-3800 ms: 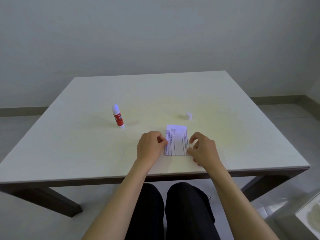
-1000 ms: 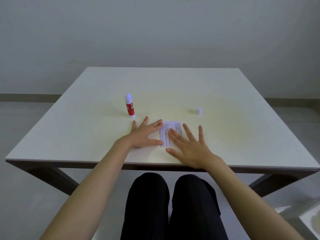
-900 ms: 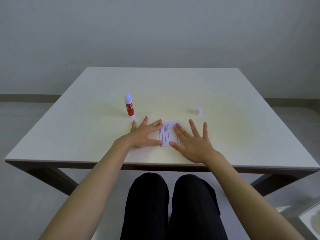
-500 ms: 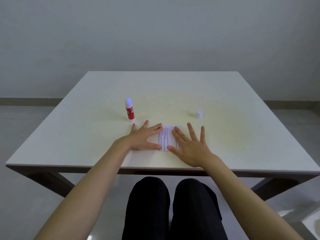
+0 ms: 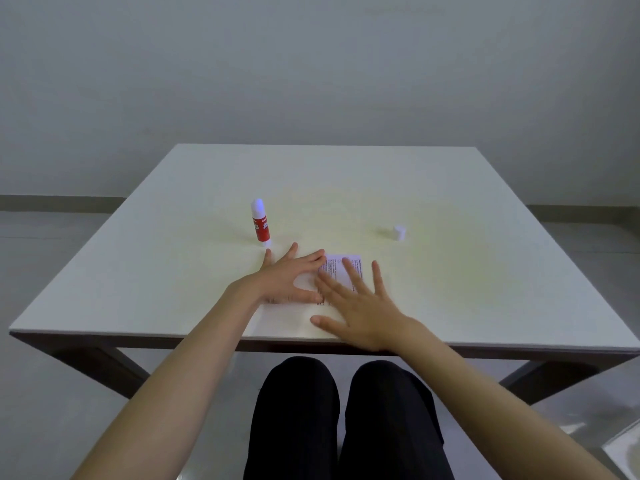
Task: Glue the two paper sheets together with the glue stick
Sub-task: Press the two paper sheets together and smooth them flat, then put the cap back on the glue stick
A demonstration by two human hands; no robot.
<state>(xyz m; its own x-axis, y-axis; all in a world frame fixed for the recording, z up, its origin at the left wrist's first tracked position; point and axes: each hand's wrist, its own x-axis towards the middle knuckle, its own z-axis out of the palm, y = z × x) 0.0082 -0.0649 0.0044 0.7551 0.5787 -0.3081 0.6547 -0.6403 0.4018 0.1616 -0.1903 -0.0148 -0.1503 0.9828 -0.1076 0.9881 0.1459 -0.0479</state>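
From the head camera, your left hand (image 5: 287, 278) and right hand (image 5: 360, 306) both lie flat and spread on the table (image 5: 467, 271), grasping nothing; their fingers press the printed paper sheets (image 5: 341, 268), which lie between them with the long axis running 12 to 6. I judge this the pressing step. The glue stick (image 5: 260, 221) stands upright at 11 o'clock from your left hand, nearer that hand, just beyond its fingertips. Its white cap (image 5: 399, 233) sits apart at 1 o'clock from your right.
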